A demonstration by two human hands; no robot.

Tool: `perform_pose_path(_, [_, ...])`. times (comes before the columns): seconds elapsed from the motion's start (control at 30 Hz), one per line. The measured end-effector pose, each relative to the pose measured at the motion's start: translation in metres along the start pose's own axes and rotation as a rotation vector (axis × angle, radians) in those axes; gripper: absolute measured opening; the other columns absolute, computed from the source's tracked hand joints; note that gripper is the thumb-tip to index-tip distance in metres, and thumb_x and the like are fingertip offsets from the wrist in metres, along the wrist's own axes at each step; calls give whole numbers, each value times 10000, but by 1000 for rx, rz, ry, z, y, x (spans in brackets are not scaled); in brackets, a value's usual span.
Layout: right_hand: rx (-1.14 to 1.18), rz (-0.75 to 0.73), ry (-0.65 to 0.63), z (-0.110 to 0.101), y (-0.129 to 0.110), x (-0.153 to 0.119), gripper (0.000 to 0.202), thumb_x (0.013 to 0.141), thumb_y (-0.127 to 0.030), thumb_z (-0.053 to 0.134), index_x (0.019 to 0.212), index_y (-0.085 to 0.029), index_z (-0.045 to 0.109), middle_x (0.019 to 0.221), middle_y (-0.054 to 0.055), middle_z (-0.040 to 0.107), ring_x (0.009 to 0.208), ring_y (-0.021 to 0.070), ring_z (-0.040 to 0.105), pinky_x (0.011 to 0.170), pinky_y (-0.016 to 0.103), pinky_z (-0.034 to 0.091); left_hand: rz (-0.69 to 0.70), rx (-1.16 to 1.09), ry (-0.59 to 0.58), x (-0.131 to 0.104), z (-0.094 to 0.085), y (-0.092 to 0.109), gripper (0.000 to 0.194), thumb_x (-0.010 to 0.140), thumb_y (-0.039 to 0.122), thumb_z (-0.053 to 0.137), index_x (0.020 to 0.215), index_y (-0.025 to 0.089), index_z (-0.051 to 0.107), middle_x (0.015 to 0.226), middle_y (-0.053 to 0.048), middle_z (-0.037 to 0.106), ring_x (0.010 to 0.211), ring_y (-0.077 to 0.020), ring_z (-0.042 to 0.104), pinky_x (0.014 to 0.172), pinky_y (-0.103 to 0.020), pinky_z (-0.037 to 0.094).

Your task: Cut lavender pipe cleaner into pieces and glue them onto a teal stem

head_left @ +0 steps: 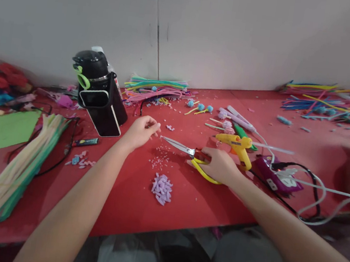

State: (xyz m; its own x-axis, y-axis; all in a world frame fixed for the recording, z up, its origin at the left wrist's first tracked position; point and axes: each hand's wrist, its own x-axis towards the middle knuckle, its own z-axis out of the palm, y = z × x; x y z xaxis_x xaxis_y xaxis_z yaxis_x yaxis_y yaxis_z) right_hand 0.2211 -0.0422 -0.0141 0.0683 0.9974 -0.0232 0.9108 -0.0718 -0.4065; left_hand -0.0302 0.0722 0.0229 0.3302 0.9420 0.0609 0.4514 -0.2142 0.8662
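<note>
While the right hand (220, 166) curls its fingers around the handles of scissors (179, 146) mid-frame, the left hand (140, 134) sits near the tips, any pinch unclear.
Stiff blades favor a handle grip; lilac chenille clippings (162, 188), lower center, look soft, feather-light.

1. A pale grey wall (254, 38) rises beyond the fingers (153, 129).
2. A dark vertical seam (158, 45) runs down it, with faint marks beside it.
3. The red tabletop (190, 208) spreads beneath the fingers, back to the wall.
4. Light is soft above; shadow lies below the tabletop's near edge.
</note>
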Motion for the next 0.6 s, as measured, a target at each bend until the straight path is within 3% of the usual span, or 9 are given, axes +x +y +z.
perform_pose_path(0.1, [-8, -18, 13, 0, 1, -1, 504, 745, -703, 629, 666, -230, 475, 635, 10, 552, 555, 144, 434, 539, 286, 271, -56, -300, 6, -22, -2, -6, 130, 866, 239, 685, 872, 161, 580, 809, -51, 718, 724, -132, 665, 671, -268, 515])
perform_pose_path(0.23, [-17, -5, 4, -1, -1, -2, 517, 741, -720, 620, 663, -231, 470, 639, 15, 558, 550, 145, 438, 533, 282, 274, -71, -460, 32, -33, 0, -16, 213, 780, 184, 765, 955, 151, 648, 872, -45, 731, 782, -129, 705, 785, -295, 578])
perform_pose_path(0.4, [1, 0, 1, -1, 0, -2, 554, 726, -759, 617, 658, -234, 454, 631, 7, 542, 554, 141, 412, 532, 283, 278, -54, -415, -24, -28, 4, -23, 266, 736, 278, 814, 948, 144, 727, 865, -49, 750, 792, -150, 720, 847, -348, 603])
perform_pose_path(0.6, [60, -1, 35, 1, 5, -3, 641, 680, -822, 633, 634, -233, 386, 569, -28, 438, 542, 121, 365, 528, 284, 274, 19, -190, -79, -27, 5, -30, 204, 869, 355, 701, 843, 154, 725, 764, -33, 717, 681, -117, 658, 745, -298, 574])
